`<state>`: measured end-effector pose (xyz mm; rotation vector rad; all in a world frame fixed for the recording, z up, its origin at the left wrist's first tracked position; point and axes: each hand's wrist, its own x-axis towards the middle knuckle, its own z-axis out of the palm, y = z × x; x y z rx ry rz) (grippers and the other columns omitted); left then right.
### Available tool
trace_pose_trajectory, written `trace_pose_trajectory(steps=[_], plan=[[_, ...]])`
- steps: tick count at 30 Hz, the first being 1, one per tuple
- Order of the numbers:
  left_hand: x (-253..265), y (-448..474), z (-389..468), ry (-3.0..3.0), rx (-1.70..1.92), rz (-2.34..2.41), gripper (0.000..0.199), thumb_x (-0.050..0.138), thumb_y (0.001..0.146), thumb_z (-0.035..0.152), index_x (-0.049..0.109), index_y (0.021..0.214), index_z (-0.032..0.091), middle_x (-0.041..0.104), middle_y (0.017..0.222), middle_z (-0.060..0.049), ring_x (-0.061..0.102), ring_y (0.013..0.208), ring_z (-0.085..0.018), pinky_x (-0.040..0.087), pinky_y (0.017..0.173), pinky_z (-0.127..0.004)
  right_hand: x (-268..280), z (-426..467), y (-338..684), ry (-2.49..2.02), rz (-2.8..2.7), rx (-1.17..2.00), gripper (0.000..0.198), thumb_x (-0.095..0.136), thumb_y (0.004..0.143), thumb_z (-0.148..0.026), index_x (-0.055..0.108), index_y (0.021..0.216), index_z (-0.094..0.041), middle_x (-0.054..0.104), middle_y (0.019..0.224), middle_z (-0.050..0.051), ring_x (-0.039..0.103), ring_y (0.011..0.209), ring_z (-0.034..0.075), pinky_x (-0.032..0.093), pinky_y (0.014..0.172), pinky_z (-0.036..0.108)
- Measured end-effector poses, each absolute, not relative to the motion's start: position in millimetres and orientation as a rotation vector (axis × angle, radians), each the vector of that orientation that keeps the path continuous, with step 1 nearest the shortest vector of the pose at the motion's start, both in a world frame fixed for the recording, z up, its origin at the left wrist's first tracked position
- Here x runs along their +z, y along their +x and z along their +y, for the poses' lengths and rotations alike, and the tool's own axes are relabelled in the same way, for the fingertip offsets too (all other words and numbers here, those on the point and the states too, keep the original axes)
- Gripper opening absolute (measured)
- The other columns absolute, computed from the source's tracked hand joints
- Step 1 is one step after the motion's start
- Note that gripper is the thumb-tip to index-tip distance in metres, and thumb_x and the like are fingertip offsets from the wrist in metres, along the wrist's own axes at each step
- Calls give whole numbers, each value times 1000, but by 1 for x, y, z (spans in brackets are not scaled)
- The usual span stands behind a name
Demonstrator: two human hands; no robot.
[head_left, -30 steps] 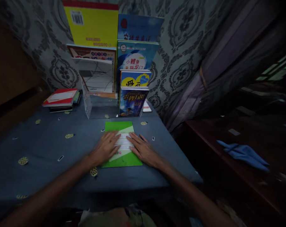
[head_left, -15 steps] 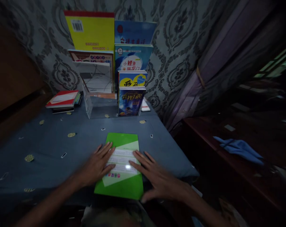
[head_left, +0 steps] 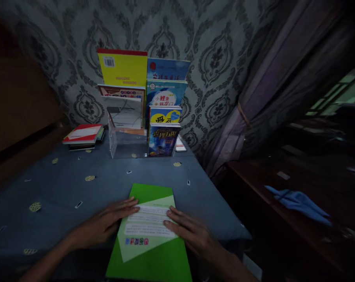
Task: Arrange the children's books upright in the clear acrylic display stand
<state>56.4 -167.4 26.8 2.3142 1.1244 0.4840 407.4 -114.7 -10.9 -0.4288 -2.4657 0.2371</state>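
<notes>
A green book (head_left: 149, 270), with a pale panel of printed text and a row of small coloured characters, lies between my hands at the front of the table. Its near end reaches out past the table's front edge. My left hand (head_left: 107, 219) grips the book's left edge, fingertips on the cover and thumb out of sight. On the opposite edge my right hand (head_left: 192, 233) holds it likewise, with its fingers over the cover and its thumb hidden.
A clear acrylic rack (head_left: 127, 149) holds several upright books, including a dark blue book (head_left: 163, 143) in front and a yellow book (head_left: 124, 70) at the back. Left of it lies a stack of books (head_left: 83, 135). A blue cloth (head_left: 297, 203) rests on a dark red surface at right.
My hands have gone from lying spread on the cover to gripping the book's side edges. The book looks larger and nearer. The view has tilted upward, so the rack sits lower.
</notes>
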Motion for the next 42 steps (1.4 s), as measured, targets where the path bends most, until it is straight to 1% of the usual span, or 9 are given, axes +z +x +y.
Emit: trace_pose_trajectory(steps=[4, 8, 11, 18, 25, 30, 35, 38, 42], plan=[[34, 62, -151, 2090, 765, 1196, 48, 51, 95, 40, 50, 142, 34, 49, 150, -3, 46, 137, -30, 39, 113, -46, 19, -101, 393, -458, -2239, 374, 45, 47, 100, -22, 47, 145, -29, 68, 128, 8, 66, 116, 20, 57, 97, 34], [42, 78, -120, 1793, 1176, 1356, 42, 55, 90, 54, 67, 115, 22, 72, 114, -8, 66, 107, -28, 53, 94, -41, 45, -77, 371, -706, -2017, 500, 26, 55, 97, -30, 68, 119, -25, 77, 102, 6, 74, 92, 23, 62, 80, 33], [52, 89, -97, 1547, 1392, 1288, 42, 61, 86, 56, 61, 107, 20, 73, 100, -7, 69, 90, -24, 57, 79, -34, 56, -55, 354, -824, -1794, 643, 26, 59, 93, -40, 70, 107, -21, 76, 86, 5, 73, 75, 22, 60, 62, 30], [27, 86, -64, 1305, 1208, 1278, 72, 61, 82, 58, 30, 136, 21, 69, 74, 0, 67, 60, -20, 52, 57, -30, 31, 0, 337, -1019, -1740, 993, 36, 61, 84, -53, 65, 89, -18, 54, 54, -5, 48, 42, 12, 37, 40, 22], [12, 74, -59, 2064, 330, 2050, 40, 48, 94, 39, 55, 126, 17, 73, 88, -11, 70, 86, -31, 50, 71, -37, -6, 3, 338, -1504, -2197, 462, 23, 56, 88, -30, 67, 106, -20, 67, 71, 1, 62, 64, 19, 39, 56, 25], [8, 77, -37, 2344, 385, 2049, 35, 44, 96, 33, 56, 124, 15, 63, 126, -16, 61, 115, -30, 49, 94, -42, 4, -2, 319, -1341, -2302, 337, 28, 49, 93, -24, 65, 116, -18, 73, 98, 9, 68, 86, 23, 51, 76, 32], [-27, 77, -17, 2467, 516, 1994, 44, 39, 98, 28, 49, 137, 12, 50, 147, -17, 45, 138, -28, 41, 108, -46, -9, 6, 268, -892, -2594, 403, 51, 44, 96, -18, 42, 146, -9, 49, 148, 18, 43, 139, 24, 35, 115, 39], [-41, 73, -16, 2541, 559, 1961, 45, 34, 99, 29, 49, 138, 10, 51, 146, -17, 45, 139, -26, 40, 111, -44, -22, 15, 253, -835, -2705, 399, 65, 53, 94, -24, 30, 152, -4, 34, 157, 22, 28, 148, 25, 24, 121, 42], [-45, 71, -17, 2572, 597, 1960, 48, 32, 100, 32, 49, 139, 11, 50, 147, -17, 44, 139, -26, 40, 111, -45, -23, 30, 267, -970, -2677, 337, 55, 36, 100, -27, 34, 150, -5, 35, 156, 21, 25, 148, 25, 23, 122, 46]])
